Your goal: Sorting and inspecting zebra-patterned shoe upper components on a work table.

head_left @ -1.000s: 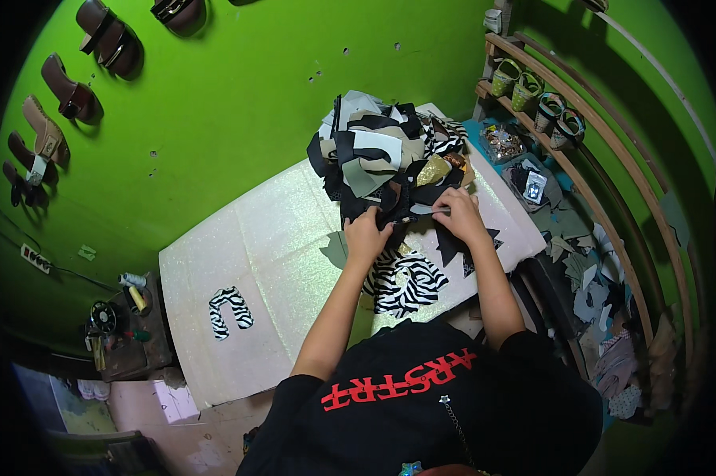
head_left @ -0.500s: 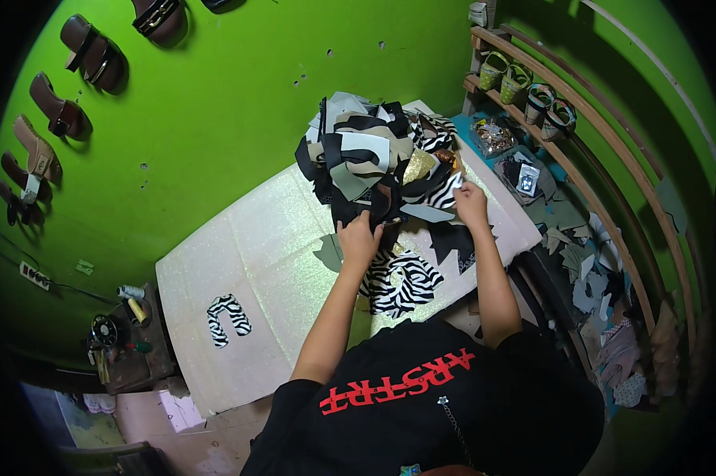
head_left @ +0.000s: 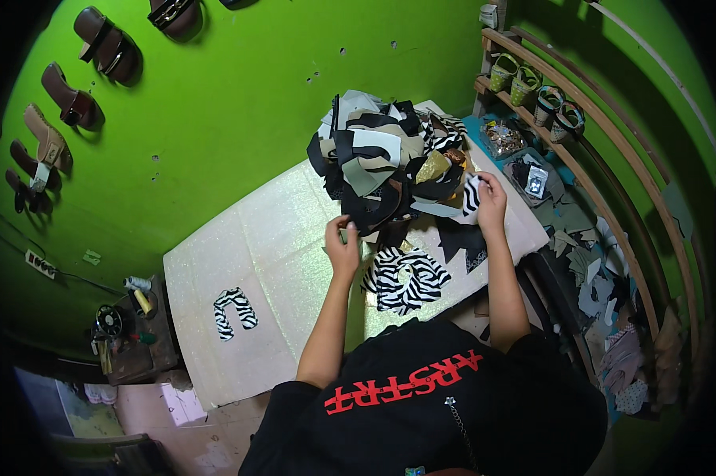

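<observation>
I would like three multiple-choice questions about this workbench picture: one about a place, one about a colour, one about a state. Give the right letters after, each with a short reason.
1. Where does the lone zebra-print piece lie?
A. on the pile
B. on the board's left part, apart from the pile
C. on the shelf

2. What colour is the wall?
A. white
B. blue
C. green

3. What is the right hand doing?
A. resting flat on the board, away from the pile
B. pinching a zebra-print scrap at the pile's edge
C. holding a sandal

Answers:
1 B: it lies alone on the pale board, well left of the scrap pile.
2 C: the wall behind the hung sandals is bright green.
3 B: its fingers close on a striped scrap beside the pile, while the left hand is at the pile's near edge.
</observation>
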A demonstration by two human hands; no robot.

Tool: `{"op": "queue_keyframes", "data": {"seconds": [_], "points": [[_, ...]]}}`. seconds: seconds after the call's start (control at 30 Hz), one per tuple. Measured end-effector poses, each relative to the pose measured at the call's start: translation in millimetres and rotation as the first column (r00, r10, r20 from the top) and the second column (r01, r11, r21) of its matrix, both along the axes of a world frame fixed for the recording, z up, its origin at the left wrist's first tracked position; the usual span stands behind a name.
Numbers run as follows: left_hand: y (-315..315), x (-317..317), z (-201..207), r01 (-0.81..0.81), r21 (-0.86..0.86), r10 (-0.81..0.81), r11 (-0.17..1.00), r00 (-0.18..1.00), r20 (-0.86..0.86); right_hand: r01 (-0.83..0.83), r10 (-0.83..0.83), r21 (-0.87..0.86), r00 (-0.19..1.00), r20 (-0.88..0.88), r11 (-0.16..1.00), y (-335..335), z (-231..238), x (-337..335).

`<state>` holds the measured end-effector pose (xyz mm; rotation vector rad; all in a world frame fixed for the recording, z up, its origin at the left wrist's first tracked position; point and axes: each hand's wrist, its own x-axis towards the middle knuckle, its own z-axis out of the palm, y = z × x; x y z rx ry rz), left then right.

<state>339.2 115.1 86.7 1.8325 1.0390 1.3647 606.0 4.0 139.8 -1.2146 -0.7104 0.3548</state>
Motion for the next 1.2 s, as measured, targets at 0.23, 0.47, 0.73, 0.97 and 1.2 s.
{"op": "queue_keyframes", "data": {"seconds": [0.23,0.47,0.73,0.97,1.2], "points": [[-32,-37,-55,-0.043,-0.385,-0.015,0.922,0.989,-0.147,-0.368,0.400,-0.186,0.898,0.184,0.911,-3,19,-52],[-66,-6,-32,0.065,-0.205,-0.197,0.977,0.654,-0.731,-0.145,0.642,-0.771,0.658,0.393,0.620,-9,-31,-85],[-70,-3,-44,0.004,-0.170,-0.127,0.985,0.681,-0.721,0.073,0.576,-0.832,0.688,0.442,0.550,-29,-85,-92],[-69,-10,-41,0.108,-0.305,-0.243,0.946,0.859,-0.451,-0.040,0.559,-0.777,0.718,0.415,0.628,-30,-90,-87],[-54,-34,-68,0.348,-0.540,-0.388,0.767,0.921,0.044,-0.275,0.536,-0.628,0.799,0.272,0.728,-11,-47,-96]]}}
